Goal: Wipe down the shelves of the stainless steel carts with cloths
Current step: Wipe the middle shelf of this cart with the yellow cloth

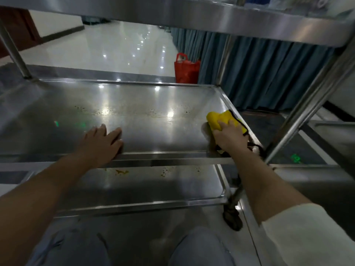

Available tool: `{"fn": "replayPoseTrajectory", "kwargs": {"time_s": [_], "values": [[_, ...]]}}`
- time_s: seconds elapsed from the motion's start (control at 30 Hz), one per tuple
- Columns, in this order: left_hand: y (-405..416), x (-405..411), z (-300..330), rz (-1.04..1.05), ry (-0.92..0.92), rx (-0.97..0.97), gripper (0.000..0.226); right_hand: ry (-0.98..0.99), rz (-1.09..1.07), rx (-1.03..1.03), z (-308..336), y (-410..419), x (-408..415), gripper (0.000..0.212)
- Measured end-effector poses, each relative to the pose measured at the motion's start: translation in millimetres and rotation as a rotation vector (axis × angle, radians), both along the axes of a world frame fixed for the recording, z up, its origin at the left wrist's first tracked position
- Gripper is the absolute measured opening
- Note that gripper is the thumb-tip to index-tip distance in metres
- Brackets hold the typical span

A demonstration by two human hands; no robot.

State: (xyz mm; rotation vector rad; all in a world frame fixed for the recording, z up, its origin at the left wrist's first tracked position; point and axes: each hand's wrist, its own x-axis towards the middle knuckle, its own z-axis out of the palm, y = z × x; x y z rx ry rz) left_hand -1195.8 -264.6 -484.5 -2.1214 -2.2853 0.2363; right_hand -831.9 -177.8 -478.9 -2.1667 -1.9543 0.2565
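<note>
The middle shelf [134, 112] of a stainless steel cart fills the view, with small dark specks across its far half. My right hand [229, 136] grips a bunched yellow cloth [219, 119] with black trim and presses it on the shelf's near right corner. My left hand [104, 142] lies flat with straight fingers on the shelf's near edge, left of centre. Below, the bottom shelf [153, 185] carries orange-brown stains near its front. The top shelf's rim [211, 18] runs overhead.
Cart posts stand at far left [13, 48] and near right [299, 120]. A red bag [187, 69] sits on the glossy floor beside a blue pleated table skirt [259, 73]. A caster wheel [232, 215] is under the near right corner. Another steel cart [330, 146] stands to the right.
</note>
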Motion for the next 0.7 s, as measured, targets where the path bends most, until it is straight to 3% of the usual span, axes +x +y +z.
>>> {"fn": "replayPoseTrajectory", "kwargs": {"time_s": [0.23, 0.37, 0.47, 0.57, 0.7], "values": [[0, 1, -2, -0.053, 0.092, -0.005, 0.055, -0.066, 0.408, -0.023, 0, -20, -105, 0.062], [-6, -3, -5, -0.06, 0.133, 0.021, 0.056, -0.092, 0.586, -0.012, 0, -25, -106, 0.062], [-7, -7, -10, -0.092, 0.13, 0.015, 0.056, -0.027, 0.498, 0.014, -1, -28, -64, 0.062], [-5, -8, -13, -0.085, 0.014, 0.042, 0.055, 0.031, 0.235, 0.011, 0, -24, -5, 0.064], [-2, -10, -17, -0.134, 0.056, 0.094, 0.055, 0.029, -0.032, 0.036, 0, -15, 42, 0.063]]}}
